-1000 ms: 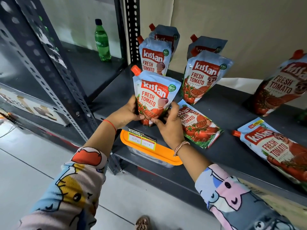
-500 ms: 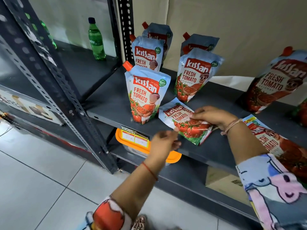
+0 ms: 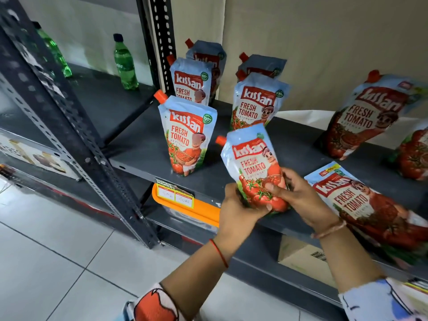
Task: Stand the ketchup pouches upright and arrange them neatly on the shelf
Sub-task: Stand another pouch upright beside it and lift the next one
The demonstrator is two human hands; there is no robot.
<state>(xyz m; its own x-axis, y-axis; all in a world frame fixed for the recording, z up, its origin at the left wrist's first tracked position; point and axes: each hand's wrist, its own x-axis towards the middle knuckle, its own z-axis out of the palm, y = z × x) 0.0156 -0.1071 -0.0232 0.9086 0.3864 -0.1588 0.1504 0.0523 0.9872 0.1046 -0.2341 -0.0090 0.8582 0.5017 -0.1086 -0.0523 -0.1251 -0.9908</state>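
Ketchup pouch point(image 3: 252, 163) clasped at its base by left hand point(image 3: 236, 207) and right hand point(image 3: 298, 198), fingers curled

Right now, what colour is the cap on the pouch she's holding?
Orange-red; the cap on the held pouch shows clearly in the head view.

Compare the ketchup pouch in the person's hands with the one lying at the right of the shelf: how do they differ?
The held pouch is gripped at its base by the left hand and right hand, raised and tilted; the lying pouch rests flat, untouched, and carries a yellow corner banner. Both are Kissan Fresh Tomato.
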